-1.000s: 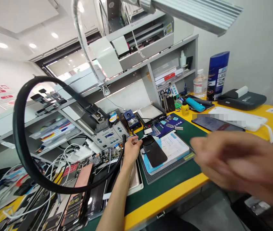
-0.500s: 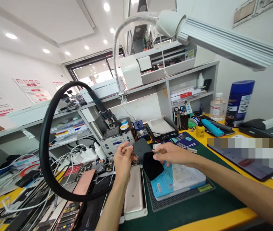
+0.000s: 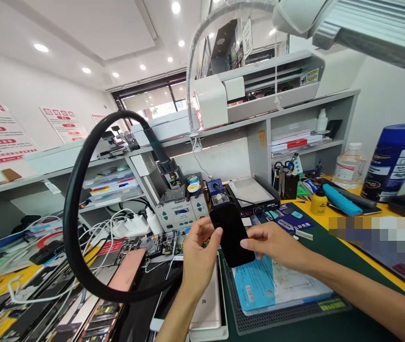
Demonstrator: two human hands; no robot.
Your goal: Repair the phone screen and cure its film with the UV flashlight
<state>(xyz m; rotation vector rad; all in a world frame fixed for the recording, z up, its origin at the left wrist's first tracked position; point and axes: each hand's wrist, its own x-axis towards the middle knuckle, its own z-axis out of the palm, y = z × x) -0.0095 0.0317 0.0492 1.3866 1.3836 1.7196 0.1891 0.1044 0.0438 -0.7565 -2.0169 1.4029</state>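
From here I see the phone (image 3: 233, 235) held between both hands, long axis running away from the person, left hand (image 3: 199, 251) pinching its left edge, right hand (image 3: 277, 242) its lower right edge, seemingly above the pack (image 3: 255, 287).

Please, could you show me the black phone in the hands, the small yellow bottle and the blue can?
Black phone (image 3: 232, 235): head view, middle of its dark front.
Yellow bottle (image 3: 318, 203): head view, middle of its body.
Blue can (image 3: 394, 163): head view, middle of its side.
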